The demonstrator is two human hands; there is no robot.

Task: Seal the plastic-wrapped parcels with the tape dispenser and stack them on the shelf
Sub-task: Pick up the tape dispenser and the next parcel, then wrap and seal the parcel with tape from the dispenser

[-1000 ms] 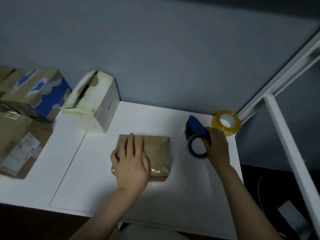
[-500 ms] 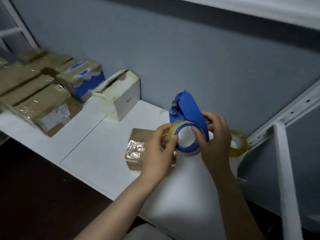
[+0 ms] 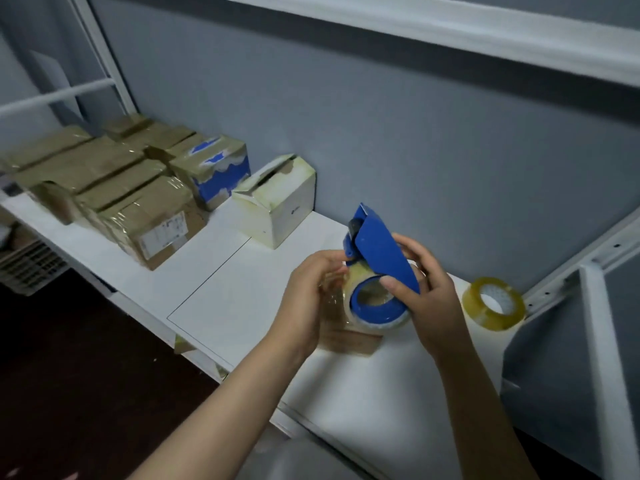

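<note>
A blue tape dispenser (image 3: 379,258) with a clear tape roll is held up in front of me, above the white shelf (image 3: 225,299). My right hand (image 3: 427,299) grips its blue cover and the roll. My left hand (image 3: 306,303) pinches at the tape edge on the roll's left side, just under the dispenser's blade end. Below the hands lies a small brown plastic-wrapped parcel (image 3: 349,342), mostly hidden by them.
A spare yellowish tape roll (image 3: 493,308) lies on the shelf at the right. A white torn box (image 3: 277,202), a blue-and-white box (image 3: 216,171) and several brown wrapped parcels (image 3: 104,188) fill the shelf's left part. A white shelf post (image 3: 602,358) stands at right.
My right hand lifted the dispenser off the shelf. My left hand left the parcel and came up to the tape roll. The view has swung left, showing more of the stacked parcels.
</note>
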